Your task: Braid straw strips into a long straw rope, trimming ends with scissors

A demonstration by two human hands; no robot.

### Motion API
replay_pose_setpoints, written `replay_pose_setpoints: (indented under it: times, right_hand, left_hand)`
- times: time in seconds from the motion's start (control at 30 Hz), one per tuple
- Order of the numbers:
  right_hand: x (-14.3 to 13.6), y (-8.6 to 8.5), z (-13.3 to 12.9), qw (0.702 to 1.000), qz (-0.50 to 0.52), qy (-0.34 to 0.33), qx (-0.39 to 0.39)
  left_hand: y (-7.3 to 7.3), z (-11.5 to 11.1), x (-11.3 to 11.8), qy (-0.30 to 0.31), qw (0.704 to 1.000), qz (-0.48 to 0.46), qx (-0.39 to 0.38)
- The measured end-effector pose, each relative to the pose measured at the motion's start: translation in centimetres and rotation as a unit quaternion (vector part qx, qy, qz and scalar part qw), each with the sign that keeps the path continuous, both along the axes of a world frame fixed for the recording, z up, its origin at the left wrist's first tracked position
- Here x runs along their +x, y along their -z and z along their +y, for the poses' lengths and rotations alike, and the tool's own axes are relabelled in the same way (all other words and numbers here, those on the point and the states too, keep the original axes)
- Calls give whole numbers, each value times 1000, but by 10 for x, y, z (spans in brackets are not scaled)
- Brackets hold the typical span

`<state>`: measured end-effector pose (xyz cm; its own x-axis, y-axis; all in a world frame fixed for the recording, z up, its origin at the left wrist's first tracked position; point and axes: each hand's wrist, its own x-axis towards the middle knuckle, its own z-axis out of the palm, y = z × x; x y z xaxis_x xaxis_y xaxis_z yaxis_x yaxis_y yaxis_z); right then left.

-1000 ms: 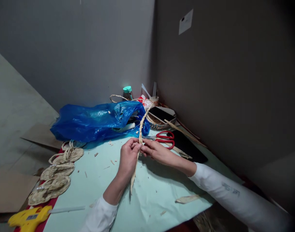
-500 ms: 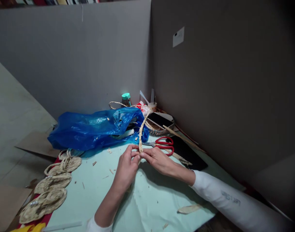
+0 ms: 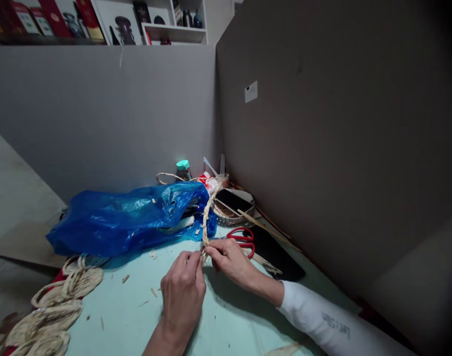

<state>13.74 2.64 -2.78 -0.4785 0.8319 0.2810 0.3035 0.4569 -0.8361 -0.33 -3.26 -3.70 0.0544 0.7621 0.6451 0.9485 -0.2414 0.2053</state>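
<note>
A pale braided straw cord [image 3: 206, 222] runs from my fingers up over the end of the blue plastic bag [image 3: 110, 217] and loops toward the back. My right hand [image 3: 231, 262] pinches the cord at its near end. Just left of it, my left hand [image 3: 184, 289] is closed with its back toward me, fingertips at the lower strands; its fingers partly hide what they grip. Beyond my right hand lie red-handled scissors [image 3: 251, 238], their blades mostly covered by the hand.
Several coiled straw pieces [image 3: 55, 306] line the left edge of the pale green table cover [image 3: 122, 316]. A phone [image 3: 233, 201] rests on a round container [image 3: 229, 220], near a black flat object [image 3: 281, 252]. Behind stands a teal-lidded jar [image 3: 183, 169]. Grey partitions [image 3: 100, 113] enclose the back.
My head view has tilted up, showing shelves above the partition. My left hand has turned over and moved lower, back now facing me. The right hand still pinches the cord.
</note>
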Motion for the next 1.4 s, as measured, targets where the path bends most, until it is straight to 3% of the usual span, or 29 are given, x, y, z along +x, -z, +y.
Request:
replay_pose_setpoints:
  times: [0.27,0.4,0.5,0.6,0.7,0.73,0.83,0.9,0.97,1.03,1.1,1.2,1.4]
  right_hand:
    - [-4,12,8,968,173,-15,-180]
    - [-6,19,11,932,247,-37,-264]
    - [-7,22,13,923,256,-19,-288]
    - [-6,20,16,939,230,7,-257]
    - [-3,13,16,955,219,11,-201]
    - [-2,12,15,958,219,3,-186]
    - [0,10,11,965,209,-36,-153]
    - [-1,11,7,968,194,-71,-142]
    - [-1,12,4,967,181,-110,-141]
    - [1,10,3,967,165,-135,-142]
    - [5,6,2,972,130,-144,-132]
    - [12,-2,5,983,50,-153,-85]
    - [14,-14,-2,989,-95,-113,8]
  left_hand:
    - [8,-5,14,31,982,124,136]
    - [13,-7,27,-8,970,209,127]
    - [18,-8,36,-20,964,241,108]
    - [21,-11,41,45,981,184,46]
    - [15,-13,37,138,990,39,2]
    - [11,-12,33,144,989,-19,8]
    - [-3,-3,17,55,980,-191,19]
    - [-9,6,7,78,937,-329,-86]
    - [-10,13,1,165,847,-449,-231]
    - [-9,18,-2,209,772,-523,-295]
    - [-7,19,-4,205,751,-554,-296]
    - [-6,17,-6,180,779,-530,-283]
    - [-7,14,-9,141,885,-386,-220]
